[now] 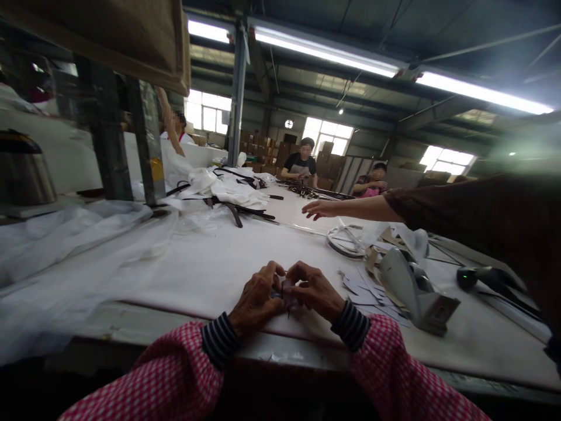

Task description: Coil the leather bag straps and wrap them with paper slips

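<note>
Close to the near edge of the white tabletop [193,263], my two hands meet fingertip to fingertip. My left hand [256,298] is closed, thumb and fingers pinching a small greyish piece [277,289]. On the other side of it, my right hand [318,289] is closed in a pinch too, at the same small piece. A thin dark tip pokes out below the fingers. Most of the piece is hidden by my fingers, so I cannot tell its kind.
Right of my hands lie white paper pieces [363,289], a grey tape dispenser [414,292] and a dark handheld scanner [486,278]. A co-worker's arm [359,207] reaches in from the right, above a coiled strap [344,240]. Dark belts [236,213] and white wrapping [232,190] lie farther back.
</note>
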`<action>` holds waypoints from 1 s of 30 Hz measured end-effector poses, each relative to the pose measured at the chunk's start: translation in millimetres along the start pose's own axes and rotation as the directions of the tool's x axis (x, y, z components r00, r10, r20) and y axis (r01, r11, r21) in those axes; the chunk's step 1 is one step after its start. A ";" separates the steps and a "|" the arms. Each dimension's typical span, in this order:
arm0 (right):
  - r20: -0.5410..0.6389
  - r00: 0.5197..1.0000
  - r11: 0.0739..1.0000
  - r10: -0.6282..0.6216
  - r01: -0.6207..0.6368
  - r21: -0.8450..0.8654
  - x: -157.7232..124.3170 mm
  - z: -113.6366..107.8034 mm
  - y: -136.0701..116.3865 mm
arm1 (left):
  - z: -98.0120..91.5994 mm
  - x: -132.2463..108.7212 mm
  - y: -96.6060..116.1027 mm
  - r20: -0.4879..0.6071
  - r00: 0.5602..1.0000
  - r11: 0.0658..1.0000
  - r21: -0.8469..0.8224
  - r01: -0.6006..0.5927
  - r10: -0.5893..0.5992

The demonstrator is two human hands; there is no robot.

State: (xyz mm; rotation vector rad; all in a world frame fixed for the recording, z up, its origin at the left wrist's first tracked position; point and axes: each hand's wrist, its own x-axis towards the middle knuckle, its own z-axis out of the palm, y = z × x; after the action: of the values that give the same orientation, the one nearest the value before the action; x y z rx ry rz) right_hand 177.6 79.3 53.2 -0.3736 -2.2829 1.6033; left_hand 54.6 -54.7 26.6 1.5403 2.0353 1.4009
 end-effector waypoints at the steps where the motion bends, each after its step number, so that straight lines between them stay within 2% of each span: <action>1: 0.056 0.998 1.000 0.006 -0.005 -0.025 1.8 -3.0 -1.6 | 0.1 -0.3 0.8 -0.001 1.000 1.000 -0.007 0.001 -0.001; 3: 0.159 0.987 0.996 0.008 0.006 -0.085 7.9 -8.4 -3.7 | 0.0 -0.7 3.2 0.009 1.000 1.000 -0.016 0.002 -0.001; 5: 0.210 0.978 0.988 -0.006 0.038 -0.148 15.9 -12.2 -4.1 | -0.9 -0.8 6.2 0.014 1.000 1.000 -0.002 0.001 -0.001; 7: 0.233 0.972 0.978 -0.010 0.058 -0.199 23.5 -14.1 -3.2 | -2.7 -0.8 8.9 0.003 1.000 0.998 0.058 -0.006 0.006; 11: 0.254 0.967 0.970 0.016 0.046 -0.238 30.2 -12.9 -0.5 | -7.6 -2.8 11.4 -0.034 0.999 0.960 0.281 0.000 0.010; 15: 0.256 0.965 0.967 0.049 0.019 -0.253 29.1 -11.7 -2.0 | -10.2 -7.4 9.9 0.017 0.999 0.914 0.404 -0.047 0.044; 18: 0.303 0.948 0.959 0.096 -0.007 -0.282 31.6 -14.8 -7.9 | -11.1 -8.8 8.7 0.076 0.992 0.915 0.383 -0.125 0.103; 22: 0.418 0.891 0.936 0.175 -0.019 -0.351 42.3 -19.8 -19.2 | -13.5 -6.3 6.6 0.156 0.974 0.931 0.302 -0.206 0.165; 25: 0.476 0.852 0.902 0.219 0.009 -0.431 49.9 -18.9 -26.5 | -14.6 -4.3 3.2 0.154 0.971 0.938 0.270 -0.219 0.183; 27: 0.483 0.848 0.868 0.218 0.058 -0.493 52.1 -16.4 -30.1 | -14.3 -3.8 1.1 0.140 0.975 0.941 0.267 -0.207 0.175; 30: 0.459 0.875 0.794 0.153 0.167 -0.584 49.8 -12.4 -34.0 | -13.1 -3.8 0.3 0.131 0.981 0.943 0.282 -0.174 0.142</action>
State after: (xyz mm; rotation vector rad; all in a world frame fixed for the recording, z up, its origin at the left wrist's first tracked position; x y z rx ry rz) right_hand 136.2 98.1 94.7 -0.0947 -3.1800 0.9639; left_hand 47.7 -65.0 32.2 1.8935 2.1690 1.0707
